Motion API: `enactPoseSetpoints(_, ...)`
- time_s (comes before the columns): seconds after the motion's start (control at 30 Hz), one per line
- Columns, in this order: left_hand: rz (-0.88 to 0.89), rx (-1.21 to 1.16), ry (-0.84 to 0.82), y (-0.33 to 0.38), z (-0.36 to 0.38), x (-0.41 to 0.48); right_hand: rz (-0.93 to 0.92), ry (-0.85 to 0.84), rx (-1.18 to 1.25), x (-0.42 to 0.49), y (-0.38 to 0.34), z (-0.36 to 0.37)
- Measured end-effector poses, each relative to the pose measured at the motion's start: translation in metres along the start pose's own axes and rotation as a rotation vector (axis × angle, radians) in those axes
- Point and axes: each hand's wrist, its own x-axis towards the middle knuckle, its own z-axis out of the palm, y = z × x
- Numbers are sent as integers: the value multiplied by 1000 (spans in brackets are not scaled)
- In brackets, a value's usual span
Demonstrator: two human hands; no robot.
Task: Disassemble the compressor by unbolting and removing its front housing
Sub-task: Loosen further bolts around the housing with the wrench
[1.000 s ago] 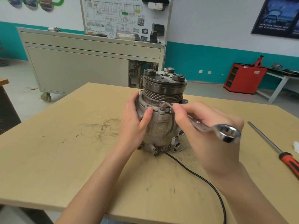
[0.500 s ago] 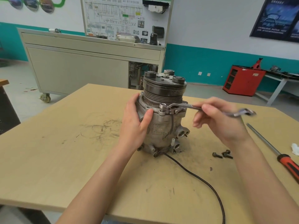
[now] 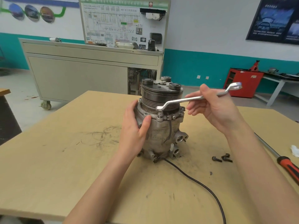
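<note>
Grey compressor gripped on its left by left hand; right hand pinches wrench, now swung farther away.

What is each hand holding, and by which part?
The right hand pinches the offset ring wrench around mid-shank, its lower ring seated on a flange bolt. The left hand grips the compressor by its upper body, at the flange.
</note>
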Motion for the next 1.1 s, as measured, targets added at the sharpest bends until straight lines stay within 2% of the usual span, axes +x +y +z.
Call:
enactPoseSetpoints(0.2, 8, -3, 10, -1, 1, 0, -223, 109, -486, -40, -40, 47)
enactPoseSetpoints(0.4, 21, -8, 16, 0, 1, 1, -528, 75, -909, -58, -46, 72)
enactPoseSetpoints(0.5, 10, -19, 4, 0, 0, 0, -619, 76, -1027, -65, -36, 73)
enactPoseSetpoints(0.6, 8, -12, 6, 0, 0, 0, -626, 113, -988, -77, -23, 66)
enactPoseSetpoints(0.73, 5, -12, 3, 0, 0, 0, -542, 128, -814, -80, -13, 56)
enactPoseSetpoints(0.9, -4, -12, -4, -2, 0, 1, -240, -20, -274, -53, 3, 12)
enactPoseSetpoints(1.03, 1, -2, -4, -2, 1, 1, 36, -176, -31, -8, 17, -19)
enactPoseSetpoints(1.1, 2, -1, 1, -2, 1, 1, 99, -235, 57, 11, 23, -23)
